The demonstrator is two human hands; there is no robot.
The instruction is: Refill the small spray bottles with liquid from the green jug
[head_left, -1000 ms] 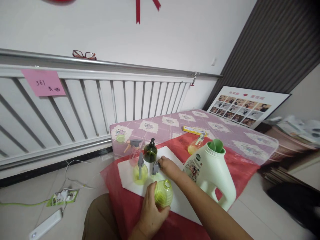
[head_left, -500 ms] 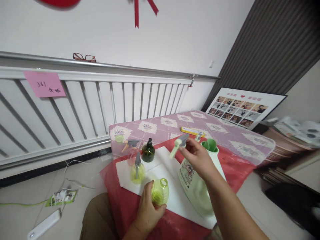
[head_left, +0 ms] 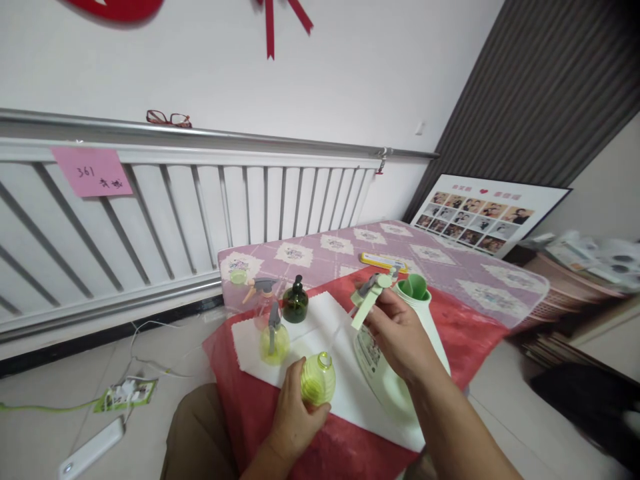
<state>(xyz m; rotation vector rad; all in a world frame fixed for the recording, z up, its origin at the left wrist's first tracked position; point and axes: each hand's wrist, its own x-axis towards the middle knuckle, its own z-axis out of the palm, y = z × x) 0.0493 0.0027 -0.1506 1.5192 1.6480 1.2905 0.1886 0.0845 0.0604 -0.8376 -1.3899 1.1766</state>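
Note:
My left hand (head_left: 299,421) is wrapped round a ribbed yellow-green bottle (head_left: 319,381), whose neck is uncapped. Above and to the right, my right hand (head_left: 393,327) grips a pale green and grey trigger spray head (head_left: 371,297). Its thin clear tube points down toward the bottle mouth, apart from it. Behind my right forearm stands a large pale green jug (head_left: 430,333) with a green funnel-like piece (head_left: 415,287) in its opening. Left of the held bottle are a yellow spray bottle (head_left: 274,343), a pinkish spray bottle (head_left: 265,307) and a dark green pump bottle (head_left: 295,305).
A white cloth (head_left: 320,317) lies over a red sheet (head_left: 480,327) on the purple patterned tablecloth (head_left: 320,257). Toward the back are a yellow box (head_left: 383,262) and a photo board (head_left: 487,213). A white radiator (head_left: 190,207) lines the wall; a power strip (head_left: 125,395) lies on the floor.
My right hand has turned the spray head, so its clear tube now shows pointing down toward the bottle. My left hand keeps the bottle nearly in place.

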